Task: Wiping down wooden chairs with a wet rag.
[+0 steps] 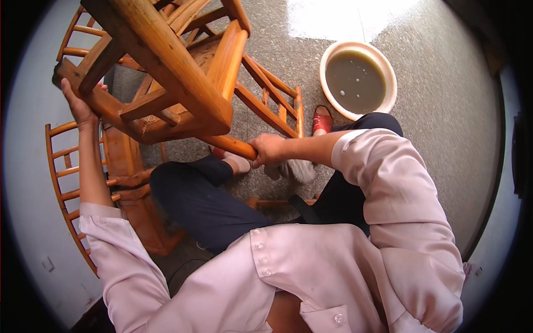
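A varnished wooden chair [166, 70] is tilted up in front of me, its legs and rails towards the camera. My left hand [81, 109] grips a frame bar near its dark, worn end. Closer to my body, my right hand [268, 150] is closed around the tip of a round wooden bar that runs out from under the chair. A greyish, fuzzy cloth-like thing [300, 170] shows just below my right hand. Whether the hand touches it, I cannot tell.
A pale basin [394, 89] of murky water [354, 79] stands on the speckled floor [437, 104], ahead of my right knee. More wooden chairs with slatted backs [66, 170] line the wall at left. My feet in red sandals [322, 120] are below the raised chair.
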The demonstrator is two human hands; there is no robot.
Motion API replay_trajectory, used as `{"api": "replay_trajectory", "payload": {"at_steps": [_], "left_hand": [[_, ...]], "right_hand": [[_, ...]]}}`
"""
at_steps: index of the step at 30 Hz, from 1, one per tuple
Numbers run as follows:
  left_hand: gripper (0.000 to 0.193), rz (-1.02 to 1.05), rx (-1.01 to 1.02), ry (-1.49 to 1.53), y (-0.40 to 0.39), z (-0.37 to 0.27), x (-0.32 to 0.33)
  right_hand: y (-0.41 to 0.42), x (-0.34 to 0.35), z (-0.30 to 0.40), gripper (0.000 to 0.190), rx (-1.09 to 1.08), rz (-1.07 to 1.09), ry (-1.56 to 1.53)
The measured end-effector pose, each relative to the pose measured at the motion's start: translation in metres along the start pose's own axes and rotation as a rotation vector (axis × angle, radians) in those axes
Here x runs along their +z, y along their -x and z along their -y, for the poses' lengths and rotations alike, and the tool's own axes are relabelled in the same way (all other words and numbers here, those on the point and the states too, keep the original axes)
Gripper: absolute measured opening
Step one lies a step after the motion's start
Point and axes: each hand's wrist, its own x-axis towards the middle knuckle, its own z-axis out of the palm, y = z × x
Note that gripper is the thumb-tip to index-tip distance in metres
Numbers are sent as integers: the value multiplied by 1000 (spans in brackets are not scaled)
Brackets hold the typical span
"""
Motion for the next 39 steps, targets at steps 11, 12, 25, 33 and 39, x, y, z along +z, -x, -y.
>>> {"api": "replay_trajectory", "payload": {"at_steps": [11,12,25,33,39], "left_hand": [[66,79,-82,-21,-83,69,43],[63,57,-59,19,-90,72,40],[50,-209,-493,67,-174,215,-17],[38,112,-379,277,-168,318,-56],[37,320,-181,-183,-181,346,-114]], "right_hand": [[-9,20,0,40,170,-125,-126],[-16,22,3,41,192,-135,-135],[-83,63,-8,38,338,-238,-84],[-122,99,-34,36,403,-204,-83],[-163,130,-40,32,414,-234,-78]]}}
